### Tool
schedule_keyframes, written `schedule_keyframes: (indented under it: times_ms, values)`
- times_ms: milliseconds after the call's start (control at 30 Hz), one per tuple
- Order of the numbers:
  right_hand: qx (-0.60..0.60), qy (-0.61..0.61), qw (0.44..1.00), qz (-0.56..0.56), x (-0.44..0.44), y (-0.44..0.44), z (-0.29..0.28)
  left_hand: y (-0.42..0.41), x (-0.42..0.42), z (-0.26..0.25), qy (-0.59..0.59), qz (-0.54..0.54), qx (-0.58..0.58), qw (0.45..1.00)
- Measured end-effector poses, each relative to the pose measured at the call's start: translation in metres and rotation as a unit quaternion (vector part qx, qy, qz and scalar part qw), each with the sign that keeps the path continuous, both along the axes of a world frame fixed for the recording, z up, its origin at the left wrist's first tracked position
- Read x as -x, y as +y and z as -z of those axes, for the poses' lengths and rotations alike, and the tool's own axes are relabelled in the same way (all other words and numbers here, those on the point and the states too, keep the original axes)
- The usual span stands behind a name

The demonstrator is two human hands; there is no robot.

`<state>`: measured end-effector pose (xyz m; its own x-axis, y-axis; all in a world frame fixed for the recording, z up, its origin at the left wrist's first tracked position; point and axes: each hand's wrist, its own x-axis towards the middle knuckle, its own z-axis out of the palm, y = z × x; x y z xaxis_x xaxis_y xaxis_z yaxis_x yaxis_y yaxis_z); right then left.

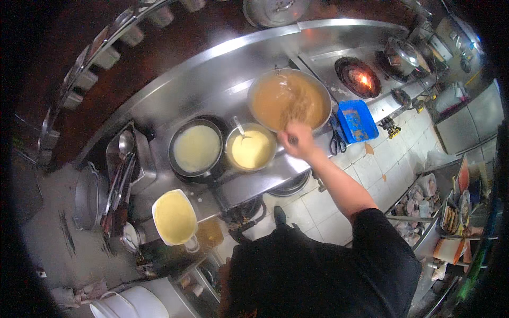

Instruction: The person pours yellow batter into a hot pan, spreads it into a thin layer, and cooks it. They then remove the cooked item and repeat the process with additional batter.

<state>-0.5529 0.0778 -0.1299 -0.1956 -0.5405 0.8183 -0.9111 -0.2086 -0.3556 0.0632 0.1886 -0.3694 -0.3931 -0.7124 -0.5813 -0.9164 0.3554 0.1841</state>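
Observation:
My right hand (303, 142) grips the handle of what looks like a whisk (297, 108), blurred, its far end in the brown liquid (270, 95). A large round metal bowl (250, 104) on the steel counter holds this liquid. Just left of my hand stands a smaller metal bowl (228, 152) of yellow mixture (248, 153) with a spoon (239, 126) leaning in it. Farther left, a dark round pan (171, 156) contains a pale yellow layer (197, 148). My left hand is out of view.
Right of the large bowl are a blue plastic tray (360, 121), black-handled scissors (338, 144) and a burner with flame (364, 81). A white container of yellow mixture (175, 216) sits front left. Utensils (119, 187) lie across a steel container (149, 169).

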Motion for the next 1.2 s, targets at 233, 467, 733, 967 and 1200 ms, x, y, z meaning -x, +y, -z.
schedule_keyframes:
  times_ms: [233, 467, 733, 967, 1200]
  values:
    - [0.009, -0.016, 0.986, 0.164, -0.002, -0.009, 0.008, -0.047, -0.05, 0.01, 0.106, -0.064, -0.068, 0.99]
    - [0.12, -0.542, 0.768, 0.318, 0.018, 0.063, 0.07, -0.108, -0.086, 0.041, 0.167, -0.028, -0.077, 0.983]
    - [-0.073, -0.724, 0.679, 0.098, -0.156, 0.125, 0.176, -0.134, -0.093, 0.046, 0.174, 0.018, -0.104, 0.979]
    - [-0.53, -0.402, 0.745, -0.045, -0.279, 0.199, 0.164, -0.132, -0.103, 0.035, 0.141, 0.045, -0.1, 0.984]
    - [-0.775, -0.133, 0.612, -0.086, -0.252, 0.179, 0.088, -0.136, -0.107, -0.016, 0.018, 0.169, -0.127, 0.977]
